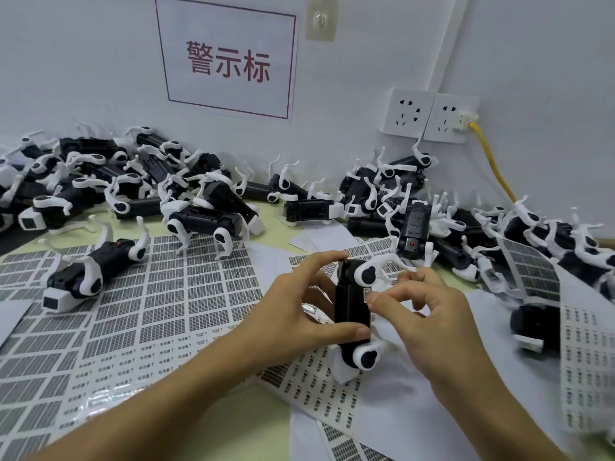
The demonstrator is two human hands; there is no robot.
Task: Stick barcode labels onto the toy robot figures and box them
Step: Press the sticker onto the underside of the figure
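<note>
A black and white toy robot dog [352, 311] is held on end above the table centre. My left hand [293, 314] is shut on it, thumb at its lower end and fingers over the top. My right hand [429, 314] pinches a small barcode label [367, 294] against the toy's black side with thumb and forefinger. Large sheets of barcode labels [159, 294] lie flat on the table under and left of my hands. More label sheets [319, 387] lie below the toy.
Piles of toy robot dogs [126, 184] fill the back left, and another pile [466, 227] fills the back right along the wall. One dog [83, 277] lies on the left sheet. A curled label sheet [532, 271] sits at right. Wall sockets [429, 114] hold a yellow cable [492, 161].
</note>
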